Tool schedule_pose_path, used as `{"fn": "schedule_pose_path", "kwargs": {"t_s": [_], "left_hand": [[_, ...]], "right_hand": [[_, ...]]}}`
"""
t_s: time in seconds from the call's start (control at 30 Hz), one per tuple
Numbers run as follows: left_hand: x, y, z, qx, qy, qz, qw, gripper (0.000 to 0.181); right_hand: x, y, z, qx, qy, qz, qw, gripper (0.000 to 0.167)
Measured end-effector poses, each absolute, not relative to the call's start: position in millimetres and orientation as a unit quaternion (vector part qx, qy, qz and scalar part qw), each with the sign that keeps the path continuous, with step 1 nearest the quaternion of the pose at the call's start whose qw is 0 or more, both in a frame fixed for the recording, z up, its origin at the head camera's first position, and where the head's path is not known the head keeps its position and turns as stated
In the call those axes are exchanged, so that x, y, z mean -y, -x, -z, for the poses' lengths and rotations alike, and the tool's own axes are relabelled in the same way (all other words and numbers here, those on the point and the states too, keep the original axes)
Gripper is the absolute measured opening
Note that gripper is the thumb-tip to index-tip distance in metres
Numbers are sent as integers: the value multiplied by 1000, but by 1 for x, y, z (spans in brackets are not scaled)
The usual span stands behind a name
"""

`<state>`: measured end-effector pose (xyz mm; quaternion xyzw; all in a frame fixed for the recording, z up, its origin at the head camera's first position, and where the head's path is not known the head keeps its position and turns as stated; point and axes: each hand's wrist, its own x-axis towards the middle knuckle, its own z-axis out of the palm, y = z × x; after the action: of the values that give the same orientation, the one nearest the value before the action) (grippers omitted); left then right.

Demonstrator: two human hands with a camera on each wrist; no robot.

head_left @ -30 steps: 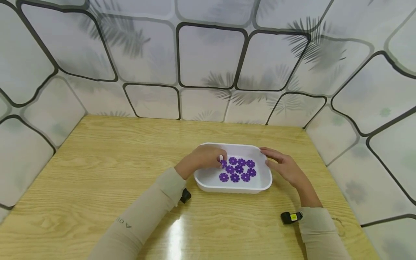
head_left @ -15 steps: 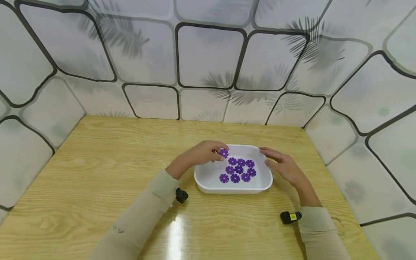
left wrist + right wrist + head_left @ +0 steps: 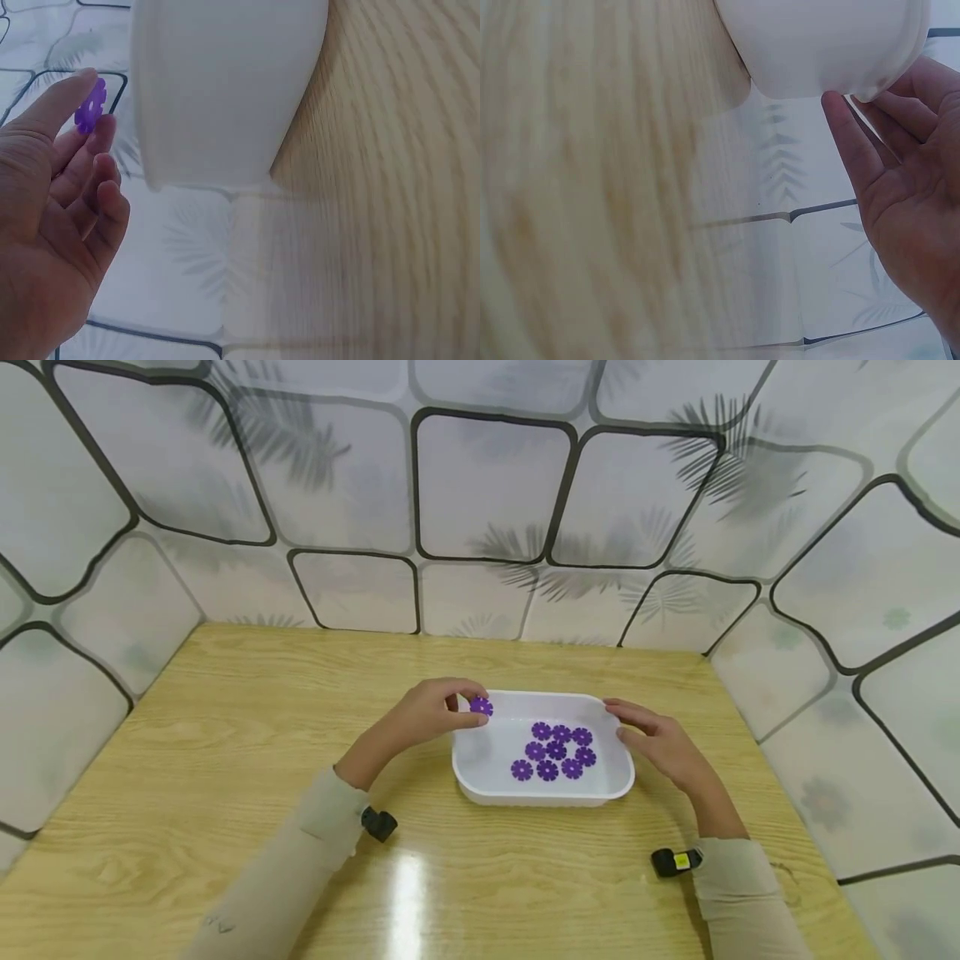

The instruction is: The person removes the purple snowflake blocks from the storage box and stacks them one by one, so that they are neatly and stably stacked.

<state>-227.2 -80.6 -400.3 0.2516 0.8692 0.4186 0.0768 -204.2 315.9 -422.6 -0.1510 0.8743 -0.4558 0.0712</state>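
"Head view: what is the left hand (image 3: 427,713) doing?"

"It is pinching one purple flower disc (image 3: 482,707) between thumb and fingers, holding it over the far left corner of the white tray (image 3: 480,768). The left wrist view is showing that disc apart from the rim."

"And the right hand (image 3: 671,752)?"

"It is touching the tray's right end with fairly straight fingers, carrying nothing."

"Which relation is mattering most?"

"The tray's long axis is running left to right between the two hands. The held disc is staying near the left end, while the other purple discs (image 3: 547,770) are lying flat inside, to the right of the left hand; the right hand is sitting nearer their right side."

"Farther out?"

"The wood-grain desk (image 3: 262,735) is carrying the tray, and a patterned wall (image 3: 487,485) is standing behind."
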Motion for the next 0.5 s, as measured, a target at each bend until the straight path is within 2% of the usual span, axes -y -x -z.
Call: {"fn": "schedule_pose_path", "kwargs": {"t_s": [0.23, 0.37, 0.5], "left_hand": [[117, 204, 400, -891, -240, -385, 13, 32], [137, 193, 405, -903, -223, -368, 8, 34], [156, 185, 411, -918, -197, -344, 26, 35]], "right_hand": [[-315, 204, 422, -873, 152, 457, 74, 44], [-316, 204, 421, -875, 146, 456, 77, 45], [-316, 203, 421, -878, 145, 450, 78, 45]]}}
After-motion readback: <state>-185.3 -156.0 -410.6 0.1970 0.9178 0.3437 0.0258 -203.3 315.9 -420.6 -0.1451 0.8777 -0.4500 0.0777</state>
